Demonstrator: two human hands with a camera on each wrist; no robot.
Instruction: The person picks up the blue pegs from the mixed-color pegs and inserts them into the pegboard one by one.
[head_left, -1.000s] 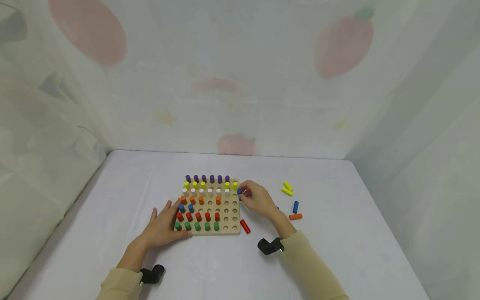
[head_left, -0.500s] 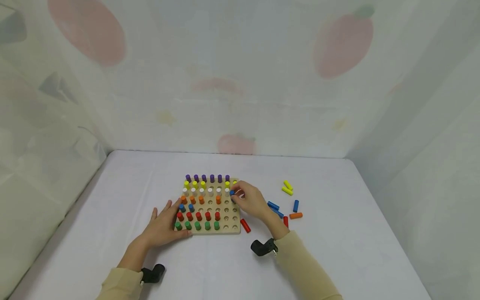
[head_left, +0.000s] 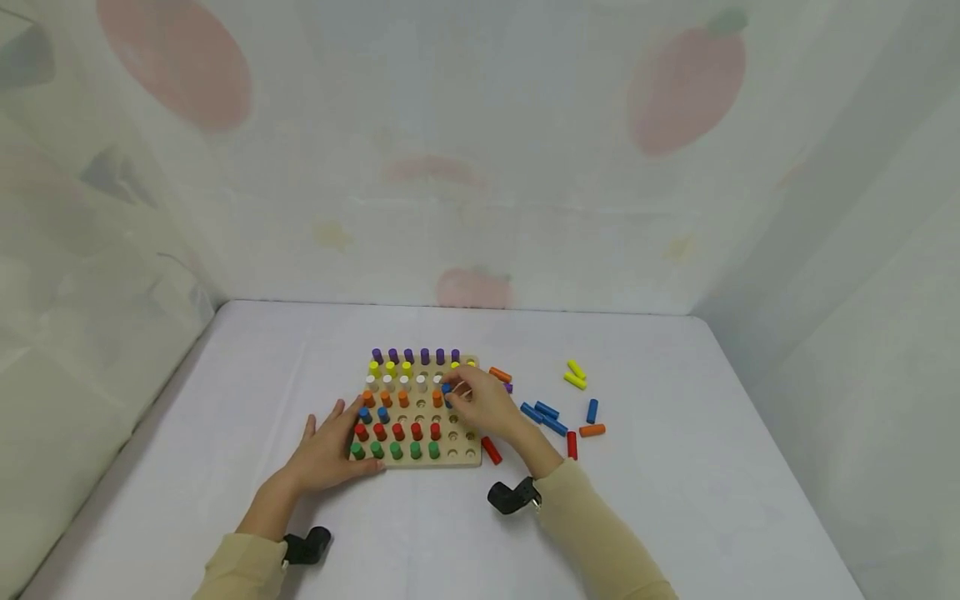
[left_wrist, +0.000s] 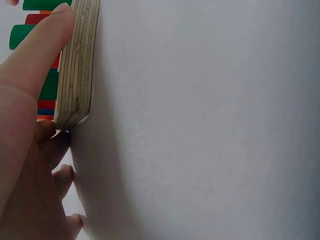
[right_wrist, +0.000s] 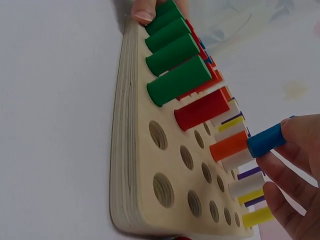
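My right hand (head_left: 486,404) pinches a blue peg (right_wrist: 267,140) between thumb and fingers, holding it above the right part of the wooden pegboard (head_left: 467,460). In the right wrist view the peg is clear of the holes, near a standing orange peg (right_wrist: 229,146). My left hand (head_left: 322,454) rests against the board's left side and front corner, its thumb (left_wrist: 50,45) lying along the near edge by the green pegs (left_wrist: 48,87). Rows of purple, yellow, white, orange, blue, red and green pegs stand in the board. Two blue pegs (head_left: 374,415) stand at the left of their row.
Right of the board lie several loose blue pegs (head_left: 547,411), two yellow pegs (head_left: 575,381), red pegs (head_left: 491,451) and orange pegs (head_left: 592,430). A purple peg (head_left: 509,388) shows partly behind my right hand. The white tabletop (head_left: 675,500) meets a curtain at the back.
My right hand has moved left with the blue peg, from the board's right edge to over its holes. Loose pegs behind that arm have come into view. The left hand stays put.
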